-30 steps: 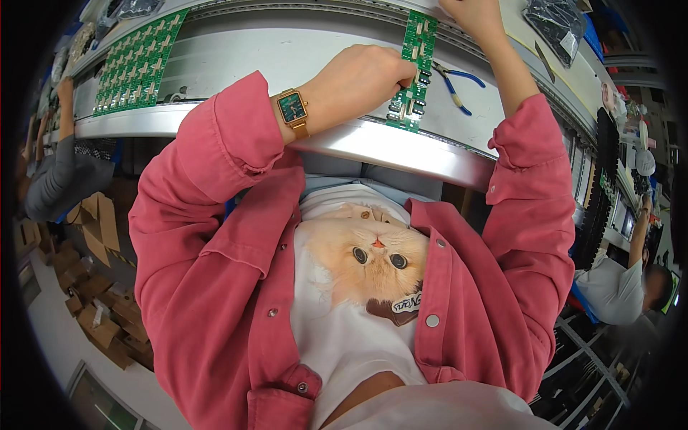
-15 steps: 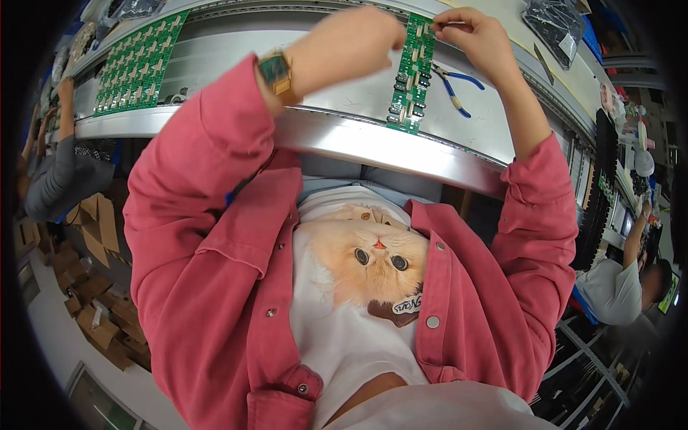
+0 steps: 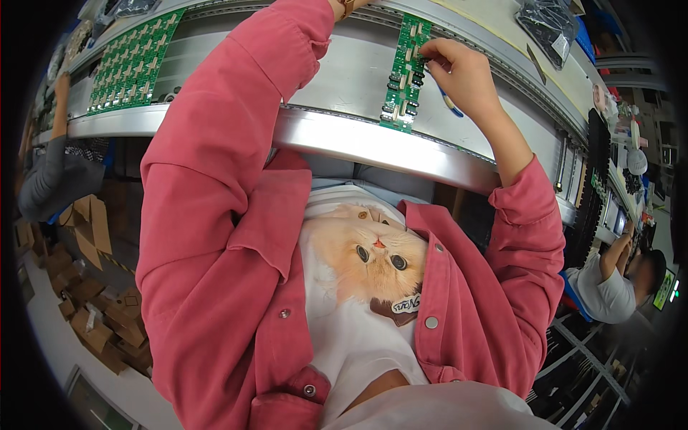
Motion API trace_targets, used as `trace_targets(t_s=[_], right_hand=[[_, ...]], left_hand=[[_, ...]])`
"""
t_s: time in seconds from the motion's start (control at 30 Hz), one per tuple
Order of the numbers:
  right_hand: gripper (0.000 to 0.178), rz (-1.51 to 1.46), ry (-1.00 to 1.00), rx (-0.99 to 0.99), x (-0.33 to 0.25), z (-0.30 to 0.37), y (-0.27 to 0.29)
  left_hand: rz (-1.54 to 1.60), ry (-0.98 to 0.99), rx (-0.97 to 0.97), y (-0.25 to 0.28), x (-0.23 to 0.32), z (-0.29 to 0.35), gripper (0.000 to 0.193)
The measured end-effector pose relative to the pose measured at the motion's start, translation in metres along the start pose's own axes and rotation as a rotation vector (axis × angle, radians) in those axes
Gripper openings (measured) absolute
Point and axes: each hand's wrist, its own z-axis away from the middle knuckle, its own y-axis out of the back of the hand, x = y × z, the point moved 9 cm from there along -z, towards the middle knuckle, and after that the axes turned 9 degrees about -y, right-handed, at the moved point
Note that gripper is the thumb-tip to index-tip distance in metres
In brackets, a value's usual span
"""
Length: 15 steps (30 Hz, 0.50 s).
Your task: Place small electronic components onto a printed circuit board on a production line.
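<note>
Left hand [image 3: 364, 2] has shot up and away from the narrow circuit board [image 3: 405, 72] in the last half second, and the right hand [image 3: 462, 72] has slid down from the board's far corner to about halfway along its right edge. From where I'm standing, the left one is mostly cut off past the gold watch [image 3: 347, 6], beyond the board's far end and off to its left, so can't tell if it's holding anything. Right one has its fingers curled in, tips at the board's edge by a small dark bit; honestly can't tell if that's pinched or just touched.

Board itself lies across the track, near end by the shiny metal rail [image 3: 380, 140]. Blue-handled pliers [image 3: 451, 106] lie just right of it, mostly hidden behind the right hand. Wider green panel [image 3: 136, 63] is well off to its left, and a plastic bag [image 3: 548, 32] is way over beyond it on the right.
</note>
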Motion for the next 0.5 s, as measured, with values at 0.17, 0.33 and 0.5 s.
trace_targets(t_s=[0.17, 0.33, 0.5], right_hand=[[0.018, 0.039, -0.011, 0.039, 0.000, -0.003, 0.006], [0.015, 0.036, -0.021, -0.019, 0.005, -0.009, 0.001], [0.013, 0.048, -0.027, -0.014, 0.007, -0.010, 0.000]], left_hand=[[-0.019, -0.023, -0.003, 0.002, 0.004, 0.000, 0.017], [-0.043, -0.077, -0.017, 0.003, 0.009, 0.000, 0.014], [0.114, -0.055, 0.127, 0.016, 0.009, 0.002, 0.011]])
